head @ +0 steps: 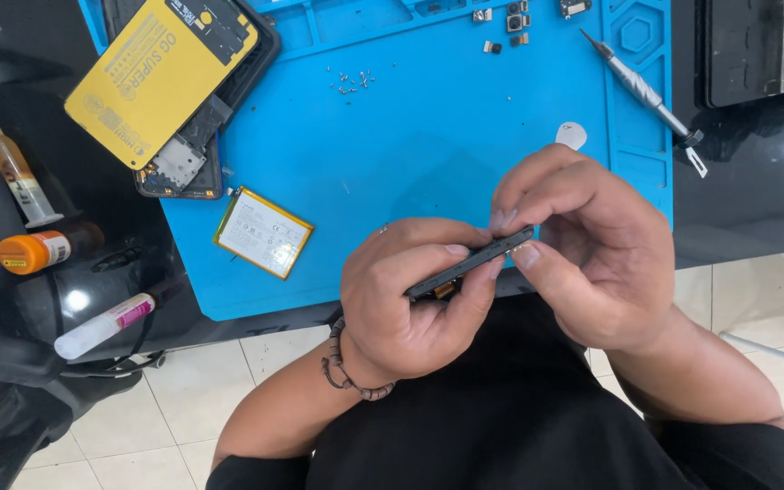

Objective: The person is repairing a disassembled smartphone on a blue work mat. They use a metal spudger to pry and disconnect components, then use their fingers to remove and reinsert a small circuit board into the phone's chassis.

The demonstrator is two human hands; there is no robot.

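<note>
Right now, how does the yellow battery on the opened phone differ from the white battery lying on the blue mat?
The yellow battery is larger; the white battery is smaller. The yellow battery rests on the opened phone, while the white battery lies directly on the blue mat. Both are flat rectangles, lying tilted, untouched by either hand.

Head camera looks steeply down, close over the blue mat (pixel 465 154) at the table edge.

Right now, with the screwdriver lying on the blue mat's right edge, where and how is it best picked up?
Take the screwdriver by its knurled grey handle at mid-length, coming from above with fingers across its sides. It lies flat and diagonal on the blue mat, thin tip toward the mat's top, so the thicker handle probably gives the surest hold.
</note>
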